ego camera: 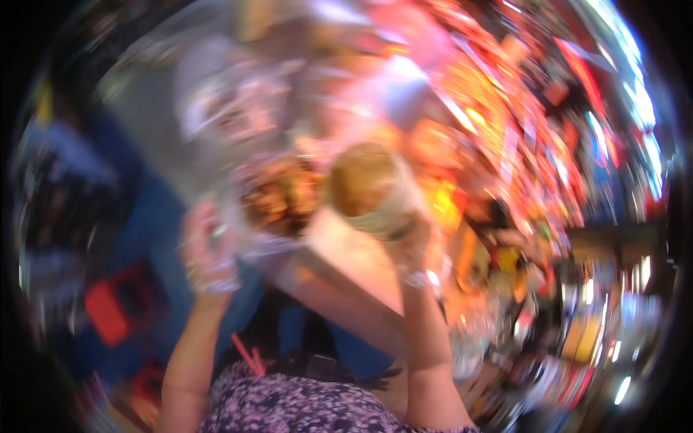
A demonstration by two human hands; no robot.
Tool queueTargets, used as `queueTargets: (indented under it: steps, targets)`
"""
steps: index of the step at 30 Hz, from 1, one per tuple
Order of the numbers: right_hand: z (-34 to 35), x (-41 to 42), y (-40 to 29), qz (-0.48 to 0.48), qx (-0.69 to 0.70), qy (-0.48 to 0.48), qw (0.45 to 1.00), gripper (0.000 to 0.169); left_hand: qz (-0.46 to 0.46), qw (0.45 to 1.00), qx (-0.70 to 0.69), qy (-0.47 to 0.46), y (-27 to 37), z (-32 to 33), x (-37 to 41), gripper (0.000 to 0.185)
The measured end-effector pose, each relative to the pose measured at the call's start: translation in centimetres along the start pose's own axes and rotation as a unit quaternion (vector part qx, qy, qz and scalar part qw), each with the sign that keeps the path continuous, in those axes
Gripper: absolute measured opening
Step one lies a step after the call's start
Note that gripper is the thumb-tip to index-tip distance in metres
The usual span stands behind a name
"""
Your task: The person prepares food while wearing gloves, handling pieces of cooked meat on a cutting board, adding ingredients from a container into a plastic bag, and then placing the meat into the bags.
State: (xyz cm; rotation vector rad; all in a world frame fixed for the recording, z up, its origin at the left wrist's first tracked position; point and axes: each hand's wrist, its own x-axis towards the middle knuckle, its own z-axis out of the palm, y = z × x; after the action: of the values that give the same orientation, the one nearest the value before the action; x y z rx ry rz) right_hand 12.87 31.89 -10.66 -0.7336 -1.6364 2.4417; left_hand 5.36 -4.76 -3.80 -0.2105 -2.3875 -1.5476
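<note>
Motion blur softens the whole head view. My right hand (414, 246) grips a pale round container (403, 203) by its near side. The container is tilted, and its opening shows a golden-brown mass (360, 176). To its left is a clear plastic bag (257, 243), spread wide around brown chunks of food (284, 192). My left hand (208, 246) is at the bag's left edge and seems to hold it, though blur hides the fingertips. Something shiny and thin, like a plastic glove or bracelet, shows at each wrist.
A pale counter (352, 260) with a grey front edge runs diagonally below the food. Another whitish plastic bag (233, 113) lies beyond. Brightly lit orange and red goods (482, 92) fill the right. A red plastic object (108, 311), perhaps a stool, stands on the floor at left.
</note>
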Motion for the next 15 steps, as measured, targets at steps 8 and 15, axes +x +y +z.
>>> queueTargets:
  steps: [8,15]
  targets:
    - [-10.3,-12.6,-5.1,-0.075,-0.014,0.082,0.994,0.047,0.091,0.928,-0.279,-0.229,13.1,9.4,-1.5,0.050]
    - [-22.2,-26.3,-5.4,-0.161,0.041,0.271,0.948,0.047,-0.133,0.711,-0.313,-0.616,28.0,24.5,-11.4,0.054]
